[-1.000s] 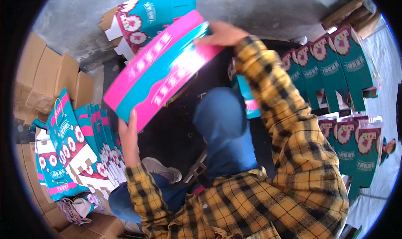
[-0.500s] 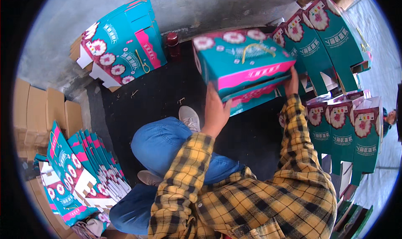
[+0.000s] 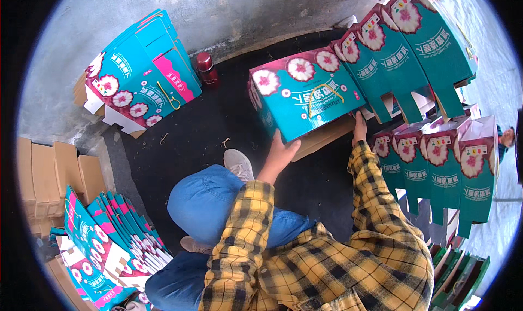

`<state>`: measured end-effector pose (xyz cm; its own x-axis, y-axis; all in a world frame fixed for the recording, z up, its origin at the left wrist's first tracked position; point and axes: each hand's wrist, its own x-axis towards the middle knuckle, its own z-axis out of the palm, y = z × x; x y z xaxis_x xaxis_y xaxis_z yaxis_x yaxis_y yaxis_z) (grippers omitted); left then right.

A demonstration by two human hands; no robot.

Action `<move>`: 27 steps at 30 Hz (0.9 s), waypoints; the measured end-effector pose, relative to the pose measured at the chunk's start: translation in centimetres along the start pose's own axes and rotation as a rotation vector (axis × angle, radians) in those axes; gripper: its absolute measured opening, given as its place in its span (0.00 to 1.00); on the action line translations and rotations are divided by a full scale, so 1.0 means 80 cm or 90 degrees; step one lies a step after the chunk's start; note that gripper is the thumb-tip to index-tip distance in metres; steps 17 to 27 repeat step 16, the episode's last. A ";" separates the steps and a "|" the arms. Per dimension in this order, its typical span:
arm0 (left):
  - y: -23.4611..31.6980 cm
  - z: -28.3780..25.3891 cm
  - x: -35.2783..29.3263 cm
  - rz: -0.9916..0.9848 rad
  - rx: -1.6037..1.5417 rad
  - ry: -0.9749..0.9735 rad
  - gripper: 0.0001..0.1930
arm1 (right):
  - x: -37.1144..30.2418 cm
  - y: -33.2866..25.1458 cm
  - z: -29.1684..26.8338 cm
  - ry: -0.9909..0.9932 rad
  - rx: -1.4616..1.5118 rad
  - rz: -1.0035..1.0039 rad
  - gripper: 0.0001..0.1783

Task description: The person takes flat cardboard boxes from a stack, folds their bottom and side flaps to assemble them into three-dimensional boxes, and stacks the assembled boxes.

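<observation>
A teal carton [image 3: 327,99] with pale flower-like pictures and a yellow cord handle is between my hands, just above or on the black floor covering; I cannot tell which. Along its near edge a plain brown cardboard flap [image 3: 327,139] shows. My left hand [image 3: 279,154] grips its near left corner, thumb pointing right and the other fingers partly hidden along the side. At the near right corner my right hand [image 3: 359,129] holds on, its fingers partly hidden by the carton. Beyond the carton's right end stand matching teal cartons [image 3: 406,66] in a row.
A second row of teal cartons [image 3: 436,158] stands at the right. Flattened cartons [image 3: 144,74] lean on the grey wall beside a red flask [image 3: 206,71]. More folded cartons [image 3: 122,229] lie at lower left, near brown boxes [image 3: 52,172]. My knee [image 3: 204,199] is in front.
The carton has turned: its pink-banded near side no longer shows, and a brown flap shows there. Its right end has shifted nearer the row of cartons. Both hands have moved lower on it.
</observation>
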<state>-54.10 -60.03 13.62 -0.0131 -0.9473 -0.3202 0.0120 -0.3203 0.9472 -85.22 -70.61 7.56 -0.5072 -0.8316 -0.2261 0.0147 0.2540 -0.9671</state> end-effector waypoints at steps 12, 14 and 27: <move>0.002 -0.008 0.001 0.134 0.219 -0.039 0.47 | -0.017 -0.011 0.010 -0.099 -0.137 0.137 0.50; 0.011 -0.009 0.003 0.174 0.135 -0.040 0.47 | 0.002 0.000 0.005 -0.152 -0.150 0.160 0.53; 0.051 -0.002 -0.008 0.158 0.049 -0.076 0.47 | 0.041 0.006 -0.020 -0.221 -0.178 0.160 0.52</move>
